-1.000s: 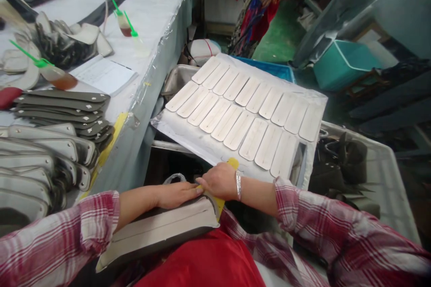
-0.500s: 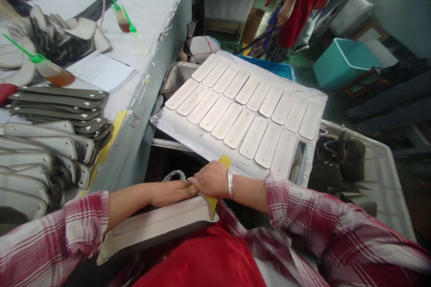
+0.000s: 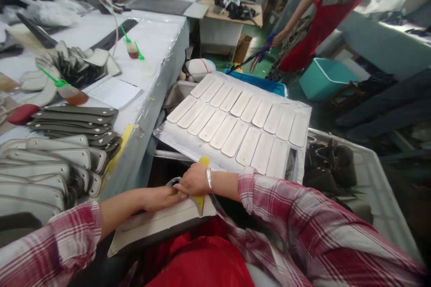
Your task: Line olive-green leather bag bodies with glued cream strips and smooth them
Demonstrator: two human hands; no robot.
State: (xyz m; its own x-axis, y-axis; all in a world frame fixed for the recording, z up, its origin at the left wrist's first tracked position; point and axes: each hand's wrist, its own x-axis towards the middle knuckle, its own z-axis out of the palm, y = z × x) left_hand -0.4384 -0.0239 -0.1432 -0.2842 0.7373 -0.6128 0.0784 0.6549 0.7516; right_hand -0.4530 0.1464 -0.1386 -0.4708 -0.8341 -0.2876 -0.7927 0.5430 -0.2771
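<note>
A long off-white panel with a dark side lies across my lap, over a red apron. My right hand is closed around a flat yellow tool, whose pointed end rests on the panel near its right end. Flat along the panel's far edge lies my left hand, its fingertips meeting those of my right hand. Its fingers are stretched out. Just beyond my hands, a white board bears two rows of pale rounded strips.
On the left table are stacked dark pieces, grey padded pieces, an open notebook and bottles with green nozzles. A person in a red apron stands beyond the board. A crate is at right.
The view has tilted up and shifted, showing more of the room. My right hand and the yellow tool have moved left along the panel, closer over my left fingertips.
</note>
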